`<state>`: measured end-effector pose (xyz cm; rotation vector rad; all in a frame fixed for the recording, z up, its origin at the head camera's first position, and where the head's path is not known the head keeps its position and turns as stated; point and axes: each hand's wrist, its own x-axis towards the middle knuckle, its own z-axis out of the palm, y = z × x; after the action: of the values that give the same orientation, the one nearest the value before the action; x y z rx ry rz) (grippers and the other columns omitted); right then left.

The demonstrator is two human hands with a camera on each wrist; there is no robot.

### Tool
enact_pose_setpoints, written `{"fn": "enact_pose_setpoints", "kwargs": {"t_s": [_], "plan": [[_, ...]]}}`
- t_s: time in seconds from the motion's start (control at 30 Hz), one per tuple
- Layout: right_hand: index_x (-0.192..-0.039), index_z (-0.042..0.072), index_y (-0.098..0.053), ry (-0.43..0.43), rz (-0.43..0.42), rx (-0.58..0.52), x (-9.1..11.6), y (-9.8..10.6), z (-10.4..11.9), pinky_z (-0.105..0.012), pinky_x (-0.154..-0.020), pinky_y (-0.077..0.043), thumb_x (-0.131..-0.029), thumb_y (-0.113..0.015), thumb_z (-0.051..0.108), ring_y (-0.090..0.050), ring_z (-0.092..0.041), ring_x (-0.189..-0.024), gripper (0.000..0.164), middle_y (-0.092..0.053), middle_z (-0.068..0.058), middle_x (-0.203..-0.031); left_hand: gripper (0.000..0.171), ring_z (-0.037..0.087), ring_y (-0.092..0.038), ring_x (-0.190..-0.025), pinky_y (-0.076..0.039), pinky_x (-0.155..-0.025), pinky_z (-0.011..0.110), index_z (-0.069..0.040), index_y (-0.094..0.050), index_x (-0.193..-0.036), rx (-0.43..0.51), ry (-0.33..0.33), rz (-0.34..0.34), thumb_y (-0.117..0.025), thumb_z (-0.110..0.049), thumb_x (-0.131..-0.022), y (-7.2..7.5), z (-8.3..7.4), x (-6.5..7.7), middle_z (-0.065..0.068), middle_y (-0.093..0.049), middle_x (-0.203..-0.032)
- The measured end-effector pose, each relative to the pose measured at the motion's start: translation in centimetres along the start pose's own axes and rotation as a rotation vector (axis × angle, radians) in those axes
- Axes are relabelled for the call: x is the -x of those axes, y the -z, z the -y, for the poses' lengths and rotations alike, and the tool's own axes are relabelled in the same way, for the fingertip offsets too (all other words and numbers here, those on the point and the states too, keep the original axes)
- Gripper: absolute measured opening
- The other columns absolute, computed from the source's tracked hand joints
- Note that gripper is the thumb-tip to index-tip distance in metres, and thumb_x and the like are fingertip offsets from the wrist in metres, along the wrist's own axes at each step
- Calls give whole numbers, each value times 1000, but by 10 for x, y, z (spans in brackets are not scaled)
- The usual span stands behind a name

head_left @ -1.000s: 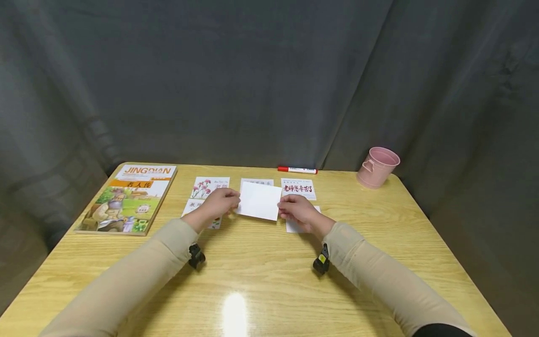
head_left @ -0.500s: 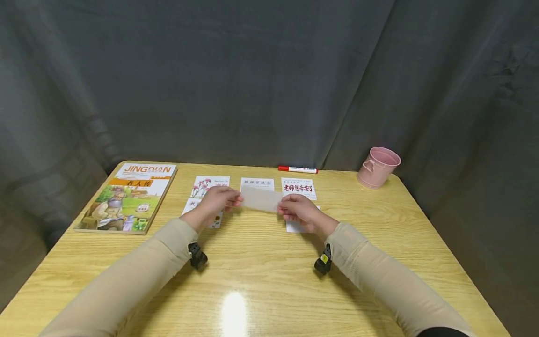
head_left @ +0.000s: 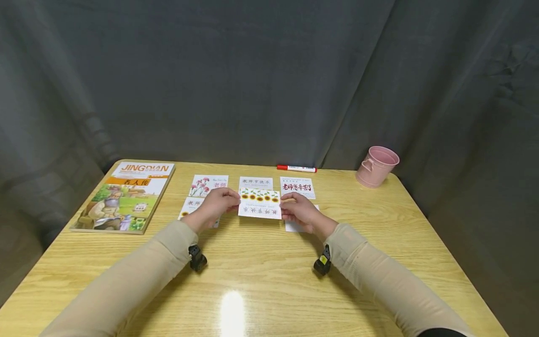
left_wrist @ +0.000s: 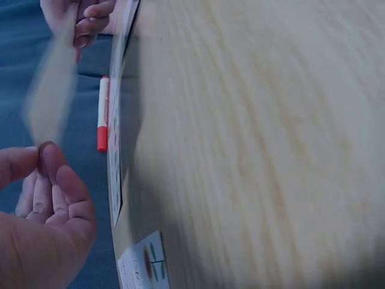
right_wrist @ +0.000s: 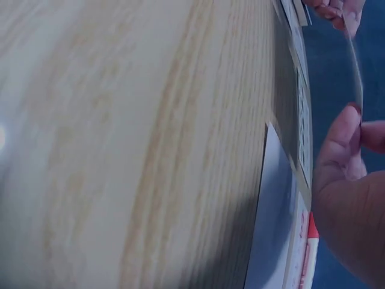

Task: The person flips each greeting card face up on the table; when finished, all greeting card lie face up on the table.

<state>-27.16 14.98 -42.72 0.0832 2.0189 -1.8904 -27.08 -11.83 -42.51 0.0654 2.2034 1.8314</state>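
Between both hands a white card (head_left: 259,204) with a row of sunflowers is held above the table, its printed characters upside down in the head view. My left hand (head_left: 215,206) pinches the card's left edge, and my right hand (head_left: 304,211) pinches the right edge. Beneath and around them lie more cards: one with pink flowers (head_left: 205,185), one with sunflowers (head_left: 190,206) partly under the left hand, a card with black characters (head_left: 256,181), one with red characters (head_left: 297,187), and a plain white card (head_left: 293,227) mostly hidden by the right hand.
A thick illustrated book (head_left: 126,196) lies at the table's left. Behind the cards lies a red-capped white marker (head_left: 296,168). A pink bucket (head_left: 377,167) stands at the back right corner, and a dark curtain (head_left: 252,84) hangs behind the wooden table (head_left: 269,281).
The held card has turned over: its blank white face showed first, then it tilted, and now the sunflower print faces up. Both hands stay at its edges, nearly in place.
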Motion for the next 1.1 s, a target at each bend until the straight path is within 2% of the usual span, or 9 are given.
{"fn": "enact_pose_setpoints", "kwargs": {"t_s": [0.17, 0.3, 0.37, 0.5, 0.63, 0.77, 0.9, 1.0, 1.1], "plan": [[-122, -7, -55, 23, -31, 71, -2, -1, -2, -21, -61, -51, -103, -54, 1, -55, -10, -68, 21, -58, -5, -85, 47, 23, -66, -88, -53, -87, 39, 4, -47, -144, -13, 50, 56, -63, -6, -100, 0, 2, 1, 11, -71, -99], [-122, -8, -58, 75, 21, 169, -1, -4, -2, -24, -62, -42, -104, -51, 2, -46, -12, -68, 22, -53, -3, -82, 42, 16, -63, -80, -52, -76, 31, 4, -49, -141, 16, 69, 124, -60, -12, -104, -1, 3, 0, 9, -67, -98], [-123, -9, -61, 113, 65, 246, 0, -8, -2, -25, -64, -41, -104, -51, 3, -48, -12, -72, 24, -55, -3, -84, 39, 15, -62, -79, -51, -73, 29, 6, -51, -138, 37, 68, 170, -58, -14, -105, -3, 3, 0, 8, -66, -98], [-120, -7, -66, 177, 163, 360, 3, -15, -2, -26, -72, -48, -102, -53, 2, -57, -14, -83, 24, -64, -7, -96, 39, 14, -59, -75, -50, -69, 27, 8, -55, -137, -3, 31, 245, -59, -11, -103, -10, 1, 1, 5, -64, -87], [-118, -7, -67, 196, 198, 376, 6, -23, -2, -28, -74, -50, -103, -53, 3, -59, -17, -87, 22, -66, -12, -102, 35, 16, -55, -71, -49, -67, 30, 4, -62, -133, -109, -33, 239, -62, -5, -99, -13, 0, 4, 4, -60, -77], [-126, -6, -62, 126, 137, 219, 5, -26, -2, -27, -72, -54, -106, -54, 11, -63, -14, -83, 27, -68, -10, -103, 20, 20, -60, -72, -51, -70, 34, 4, -61, -119, -91, -63, 166, -61, -1, -100, -10, 0, 5, 8, -66, -78], [-119, -3, -57, 56, 83, -53, 1, -23, -5, -25, -65, -57, -106, -54, 10, -67, -13, -75, 19, -68, -8, -92, 6, 19, -65, -73, -51, -70, 32, 0, -52, -105, 88, -68, 18, -57, 1, -101, -4, 0, 2, 13, -68, -78], [-103, 1, -54, 63, 66, -140, -1, -20, -7, -21, -64, -56, -104, -55, 2, -66, -11, -72, 2, -67, -5, -83, 8, 15, -66, -73, -50, -67, 28, -2, -48, -99, 175, -65, -44, -54, 2, -103, 1, 1, 1, 12, -68, -79], [-99, 0, -54, 76, 63, -150, -1, -18, -7, -21, -66, -56, -103, -56, -1, -67, -11, -74, 5, -66, -5, -82, 9, 16, -66, -78, -51, -69, 28, -2, -47, -98, 150, -46, -47, -53, 1, -103, 4, 2, 4, 11, -66, -84]]}}
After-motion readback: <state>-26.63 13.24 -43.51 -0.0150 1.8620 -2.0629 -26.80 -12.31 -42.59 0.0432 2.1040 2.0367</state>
